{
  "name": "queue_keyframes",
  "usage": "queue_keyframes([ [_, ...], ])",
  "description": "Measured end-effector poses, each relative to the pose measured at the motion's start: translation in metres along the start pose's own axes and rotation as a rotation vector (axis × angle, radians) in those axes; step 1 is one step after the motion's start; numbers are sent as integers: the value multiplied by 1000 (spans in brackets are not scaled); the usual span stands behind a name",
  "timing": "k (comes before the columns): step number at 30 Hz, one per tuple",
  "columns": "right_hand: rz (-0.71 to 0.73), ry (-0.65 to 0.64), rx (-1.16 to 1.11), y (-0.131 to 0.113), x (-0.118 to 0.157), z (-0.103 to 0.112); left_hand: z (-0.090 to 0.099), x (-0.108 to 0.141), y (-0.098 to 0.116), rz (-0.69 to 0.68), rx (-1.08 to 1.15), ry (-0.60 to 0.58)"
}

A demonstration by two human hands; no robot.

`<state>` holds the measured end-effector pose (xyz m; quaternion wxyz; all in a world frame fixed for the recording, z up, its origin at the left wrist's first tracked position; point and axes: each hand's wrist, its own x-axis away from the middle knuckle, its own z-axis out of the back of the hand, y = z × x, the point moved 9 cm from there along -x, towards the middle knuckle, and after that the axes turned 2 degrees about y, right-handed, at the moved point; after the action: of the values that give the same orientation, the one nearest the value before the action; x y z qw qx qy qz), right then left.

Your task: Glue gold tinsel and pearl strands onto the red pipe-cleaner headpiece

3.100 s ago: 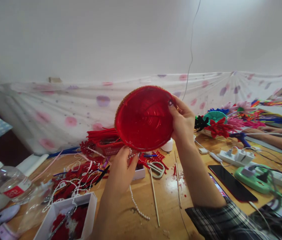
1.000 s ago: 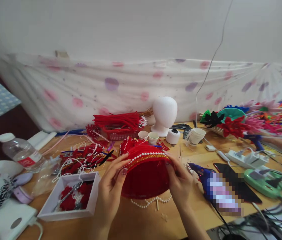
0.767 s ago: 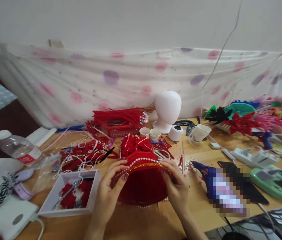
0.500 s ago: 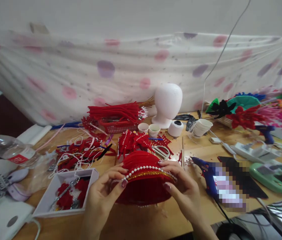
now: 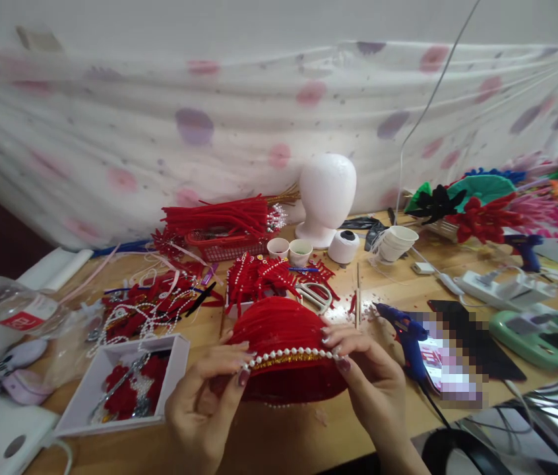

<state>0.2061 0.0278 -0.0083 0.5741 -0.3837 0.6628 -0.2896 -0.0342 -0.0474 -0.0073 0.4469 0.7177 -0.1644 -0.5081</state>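
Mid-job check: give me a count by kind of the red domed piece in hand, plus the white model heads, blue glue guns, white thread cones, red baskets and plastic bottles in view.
Red domed piece: 1
White model head: 1
Blue glue guns: 2
White thread cone: 1
Red basket: 1
Plastic bottle: 1
Total: 7

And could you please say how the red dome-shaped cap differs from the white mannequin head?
The red dome-shaped cap is finely ridged, while the white mannequin head looks smooth. The cap carries round white beads and glittery gold trim along its edge; the head looks plain. The cap is held tilted between the left hand and right hand, whereas the head stands upright on the wooden table. Both have rounded tops.
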Motion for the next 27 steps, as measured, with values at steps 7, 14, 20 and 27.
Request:
queue_keyframes([
  [7, 95, -32, 29, -17, 12, -1, 3, 3, 15, -100, 16, -70],
  [14, 186, 40, -4, -4, -13, -5, -5, -24, 3, -145, 17, -58],
  [20, 167, -1, 2, 9, -12, -11, 1, -24, -8, -132, -12, -96],
  [27, 129, -64, 38, -1, -5, -1, -5, -16, -2, -136, -61, -183],
])
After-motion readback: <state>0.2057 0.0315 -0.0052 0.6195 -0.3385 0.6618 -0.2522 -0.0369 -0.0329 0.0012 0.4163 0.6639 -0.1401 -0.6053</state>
